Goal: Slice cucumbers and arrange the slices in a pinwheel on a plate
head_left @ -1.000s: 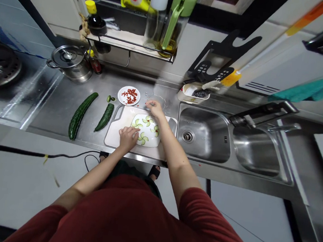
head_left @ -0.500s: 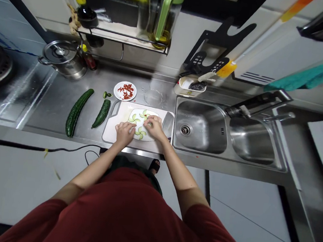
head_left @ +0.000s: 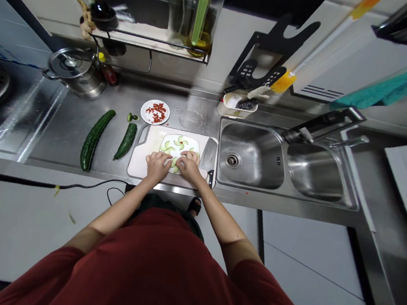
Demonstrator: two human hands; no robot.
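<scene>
A white plate [head_left: 191, 143] rests on a pale cutting board [head_left: 138, 159]. Thin green-rimmed cucumber slices [head_left: 168, 147] are arranged on it in pinwheels, and the far pinwheel has a small red piece [head_left: 181, 142] at its centre. My left hand [head_left: 157, 165] is over the plate's near left part, fingers curled and thumb stretched toward the near pinwheel. Pinched fingers of my right hand [head_left: 189, 165] reach down at that same pinwheel; what they hold, if anything, is hidden. A broad-bladed knife [head_left: 209, 154] lies on the board's right side.
Behind the board stands a small white plate [head_left: 143, 112] of chopped red pieces. A whole cucumber [head_left: 95, 140] and a cut cucumber [head_left: 125, 141] lie to the left, near small cucumber ends [head_left: 132, 117]. The double sink [head_left: 250, 174] borders the board's right; a lidded pot [head_left: 83, 81] stands back left.
My right hand has moved from the far pinwheel toward me, to the near one beside my left hand. The far pinwheel's red centre is now uncovered. The whole view has shifted slightly.
</scene>
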